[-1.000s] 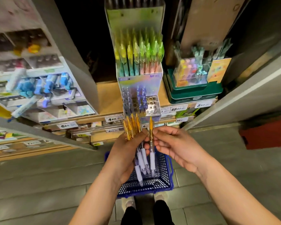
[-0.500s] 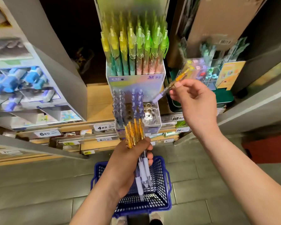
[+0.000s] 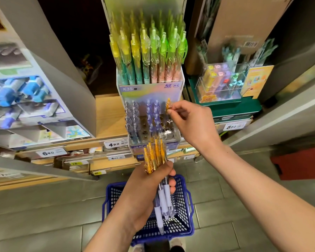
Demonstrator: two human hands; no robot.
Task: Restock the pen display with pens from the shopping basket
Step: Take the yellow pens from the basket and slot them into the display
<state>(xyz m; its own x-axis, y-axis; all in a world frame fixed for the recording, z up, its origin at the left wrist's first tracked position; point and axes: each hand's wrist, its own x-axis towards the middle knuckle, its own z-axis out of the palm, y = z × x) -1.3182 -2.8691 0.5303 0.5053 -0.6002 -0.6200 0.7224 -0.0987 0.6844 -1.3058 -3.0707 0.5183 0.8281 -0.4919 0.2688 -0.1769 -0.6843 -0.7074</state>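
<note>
Right hand [image 3: 191,122]: thumb and forefinger pinch 1 orange pen [image 3: 168,105] by top end. 0.5 s ago pen slanted, above display; now upright, tip down at right edge of pen display [image 3: 149,90] lower tier. Likely slotting in, not released.
Left hand [image 3: 145,195]: fisted round bundle [image 3: 155,155], about 4 orange pens, overlap hides exact count.
Lower tier: 2 grey columns, 2 purple, several empty holes.
1 basket [image 3: 109,197] on floor below.
</note>
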